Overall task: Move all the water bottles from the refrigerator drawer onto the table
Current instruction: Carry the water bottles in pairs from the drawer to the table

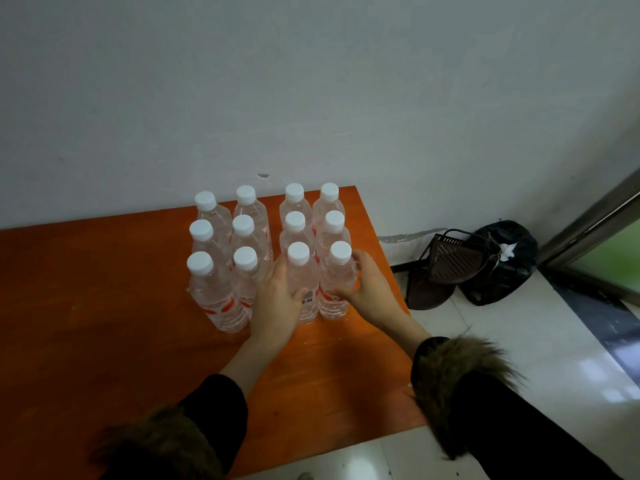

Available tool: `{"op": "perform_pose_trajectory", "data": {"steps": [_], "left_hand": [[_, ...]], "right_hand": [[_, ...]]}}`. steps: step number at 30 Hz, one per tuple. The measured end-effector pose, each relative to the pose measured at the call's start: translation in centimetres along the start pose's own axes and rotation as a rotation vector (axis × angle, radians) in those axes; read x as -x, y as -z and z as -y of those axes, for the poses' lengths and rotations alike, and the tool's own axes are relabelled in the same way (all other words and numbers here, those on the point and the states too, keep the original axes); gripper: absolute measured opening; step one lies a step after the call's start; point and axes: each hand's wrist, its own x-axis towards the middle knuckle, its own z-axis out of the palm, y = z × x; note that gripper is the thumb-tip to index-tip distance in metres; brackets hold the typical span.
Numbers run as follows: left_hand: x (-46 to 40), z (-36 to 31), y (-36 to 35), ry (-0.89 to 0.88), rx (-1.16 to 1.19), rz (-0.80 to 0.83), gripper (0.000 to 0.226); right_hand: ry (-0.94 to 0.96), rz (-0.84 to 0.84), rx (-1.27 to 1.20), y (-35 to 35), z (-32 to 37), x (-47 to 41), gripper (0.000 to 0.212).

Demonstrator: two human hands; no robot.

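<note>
Several clear water bottles with white caps and red labels stand upright in rows on the orange table (pixel 104 306), near its far right corner. My left hand (pixel 280 299) grips the front bottle of the third column (pixel 303 271). My right hand (pixel 363 285) grips the front bottle of the rightmost column (pixel 337 282). Both of these bottles stand on the tabletop, side by side. To their left stand two more columns; the nearest bottle of the left column (pixel 207 292) is at the front. No refrigerator drawer is in view.
A pale wall runs behind the table. On the tiled floor to the right lie a dark brown slatted rack (pixel 446 268) and a tied black rubbish bag (pixel 502 261). A glass door frame (pixel 595 223) stands at the far right.
</note>
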Motion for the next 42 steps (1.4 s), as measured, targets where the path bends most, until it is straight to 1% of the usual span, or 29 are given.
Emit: {"op": "perform_pose_trajectory", "data": {"steps": [2, 3, 6, 9, 11, 14, 17, 20, 24, 28, 31, 33, 36, 39, 42], "left_hand": [[0.4, -0.1, 0.2, -0.018, -0.004, 0.034, 0.074], [0.6, -0.2, 0.4, -0.030, -0.002, 0.055, 0.073], [1.6, -0.1, 0.7, -0.054, -0.022, 0.129, 0.071], [3.3, -0.4, 0.9, -0.037, -0.077, 0.209, 0.074], [4.7, -1.5, 0.9, -0.126, -0.089, 0.241, 0.073], [6.6, -5.2, 1.2, -0.278, -0.109, 0.308, 0.073], [8.6, -10.7, 1.1, -0.413, -0.296, 0.332, 0.073], [12.1, -17.1, 0.5, -0.625, -0.395, 0.334, 0.071], [18.7, -24.4, -2.4, -0.881, -0.456, 0.344, 0.070], [27.7, -30.3, -6.0, -1.079, -0.438, 0.363, 0.069], [34.3, -34.1, -8.9, -1.232, -0.405, 0.362, 0.076], [38.3, -36.7, -10.7, -1.310, -0.369, 0.391, 0.074], [44.3, -40.1, -13.4, -1.386, -0.301, 0.462, 0.070], [49.9, -42.4, -17.1, -1.465, -0.276, 0.535, 0.077], [54.7, -44.8, -20.7, -1.527, -0.252, 0.605, 0.075]], "right_hand": [[0.033, 0.016, 0.010, 0.3, 0.9, 0.8, 0.062], [0.046, 0.022, 0.046, 0.5, 1.3, 1.3, 0.061], [0.032, 0.031, 0.246, 1.5, 1.9, 3.3, 0.072], [0.011, 0.021, 0.378, 3.0, 2.0, 5.5, 0.076], [0.034, -0.001, 0.463, 4.6, 1.9, 7.2, 0.076], [0.045, -0.065, 0.583, 8.2, 2.0, 10.2, 0.075], [-0.019, -0.164, 0.663, 12.8, 1.8, 14.9, 0.075], [-0.079, -0.296, 0.751, 17.8, 1.2, 21.7, 0.077], [-0.197, -0.464, 0.892, 24.2, 0.1, 33.3, 0.081], [-0.344, -0.627, 0.986, 28.8, -1.4, 45.5, 0.084], [-0.449, -0.733, 1.051, 31.3, -3.1, 54.1, 0.090], [-0.534, -0.786, 1.088, 32.9, -4.4, 59.1, 0.091], [-0.649, -0.870, 1.081, 34.6, -6.3, 65.9, 0.090], [-0.767, -0.917, 1.048, 35.7, -8.2, 72.0, 0.088], [-0.896, -0.938, 1.041, 37.3, -10.4, 77.2, 0.088]]}}
